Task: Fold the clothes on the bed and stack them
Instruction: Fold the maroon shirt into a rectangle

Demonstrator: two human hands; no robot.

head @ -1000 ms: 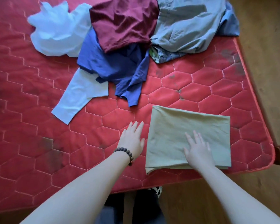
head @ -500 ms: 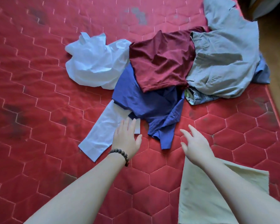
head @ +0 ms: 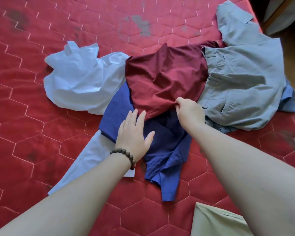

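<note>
Loosely crumpled, maroon garment pinched by right hand.

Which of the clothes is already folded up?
The pale green cloth at the bottom edge: it lies flat with straight edges, away from the crumpled pile.

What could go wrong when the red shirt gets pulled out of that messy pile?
The right hand pinches the near edge of the maroon shirt, which lies over the blue garment and against the grey trousers. Pulling might drag those along and tangle the pile more. The grey trousers lie close to the bed's right edge, so a tug could perhaps slide them toward the floor. The left hand lies open over the blue garment and may steady it.
</note>
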